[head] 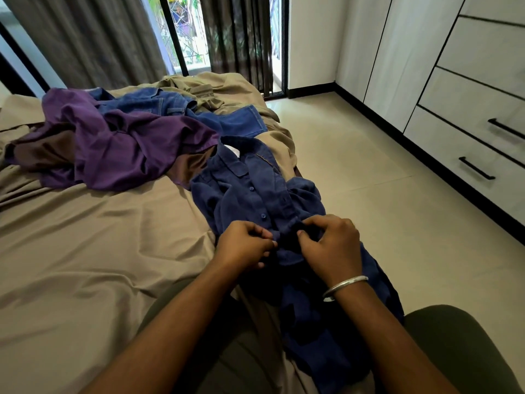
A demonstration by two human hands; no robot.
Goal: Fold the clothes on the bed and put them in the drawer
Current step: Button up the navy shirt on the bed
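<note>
A navy blue button shirt (pixel 255 191) lies front up along the right edge of the bed (pixel 85 251), collar away from me, its lower part draped over my lap. My left hand (pixel 245 245) pinches the button placket on one side. Facing it, my right hand (pixel 329 245), with a silver bangle on the wrist, pinches the other side of the placket. Behind the shirt lie a crumpled purple garment (pixel 113 149) and blue jeans (pixel 170 106). White drawers (pixel 466 149) with black handles stand closed at the right.
A tan sheet covers the bed, with an olive garment (pixel 199 89) bunched at its far end. Tiled floor (pixel 369 180) runs between bed and wardrobe. Grey curtains (pixel 85 38) and a glass door stand at the back. My knees show at the bottom.
</note>
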